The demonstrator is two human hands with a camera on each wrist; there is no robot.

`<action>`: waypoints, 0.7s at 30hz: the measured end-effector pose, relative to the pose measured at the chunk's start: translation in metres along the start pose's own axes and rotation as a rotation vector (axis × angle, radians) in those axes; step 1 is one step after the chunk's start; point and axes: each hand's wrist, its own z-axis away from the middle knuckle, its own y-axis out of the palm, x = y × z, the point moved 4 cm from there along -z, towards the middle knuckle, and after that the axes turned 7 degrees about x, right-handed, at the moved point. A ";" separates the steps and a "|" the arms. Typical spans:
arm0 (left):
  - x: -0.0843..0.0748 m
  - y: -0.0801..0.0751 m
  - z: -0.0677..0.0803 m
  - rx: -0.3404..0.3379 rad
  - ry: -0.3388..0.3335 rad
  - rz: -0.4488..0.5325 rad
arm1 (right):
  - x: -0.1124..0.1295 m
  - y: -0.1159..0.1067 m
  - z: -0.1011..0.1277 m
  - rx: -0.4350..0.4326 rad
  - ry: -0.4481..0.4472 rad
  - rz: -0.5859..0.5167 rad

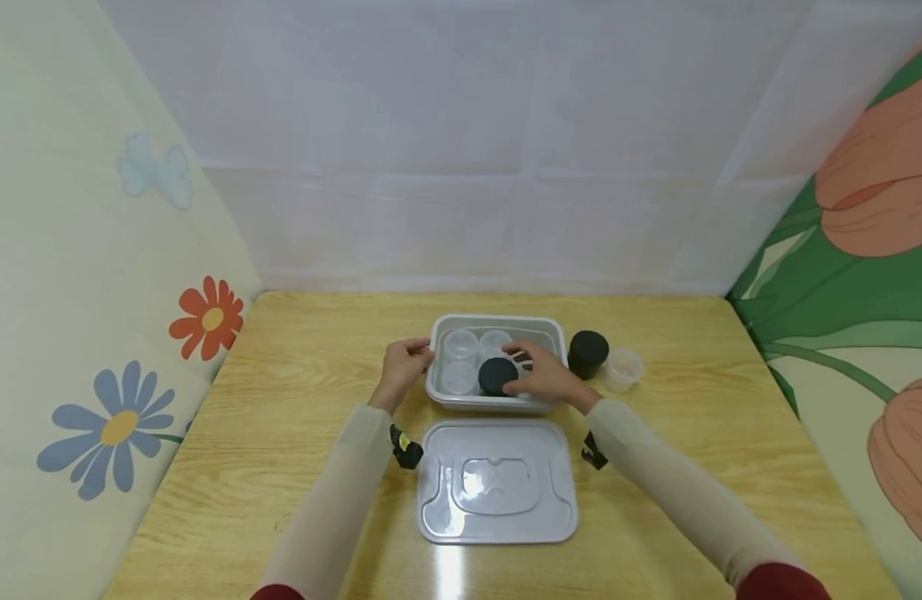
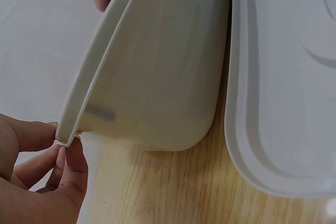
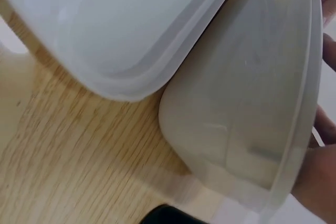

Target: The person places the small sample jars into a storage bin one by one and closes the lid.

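I am steadying the clear plastic box [image 1: 498, 327] with my left hand [image 1: 405, 365], whose fingertips [image 2: 68, 150] are pinching the rim at its left end, as the left wrist view shows closely; holding it there is keeping the box from sliding on the wooden table [image 1: 296, 400] while my other hand is working inside it. My right hand [image 1: 545, 375] is reaching over the box's near right corner, with its fingers curled round the black-lidded jar [image 1: 497, 375] that is sitting in the near middle of the box. Beside that jar, 3 clear little cups [image 1: 461, 343] are standing upright in the left and far parts of the box, packed close so they are touching or nearly touching one another. The box's lid [image 1: 497, 492] is lying flat on the table just near of the box, well within reach and out of the way of the opening. To the right of the box, just outside its wall, another black jar [image 1: 587, 353] is standing upright, and a small translucent cup [image 1: 623, 369] is sitting just beside it on its right. In the right wrist view I am seeing only the box's outer wall [image 3: 247, 103] and the lid's edge, so my right fingers' grip is judged from the head view alone.
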 end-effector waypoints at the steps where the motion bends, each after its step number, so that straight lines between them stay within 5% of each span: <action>1: 0.000 0.000 0.000 0.000 -0.001 -0.001 | 0.000 -0.002 0.002 -0.005 0.002 -0.001; 21: -0.002 0.000 0.001 0.014 -0.035 -0.034 | -0.007 -0.043 0.031 -0.127 0.012 -0.012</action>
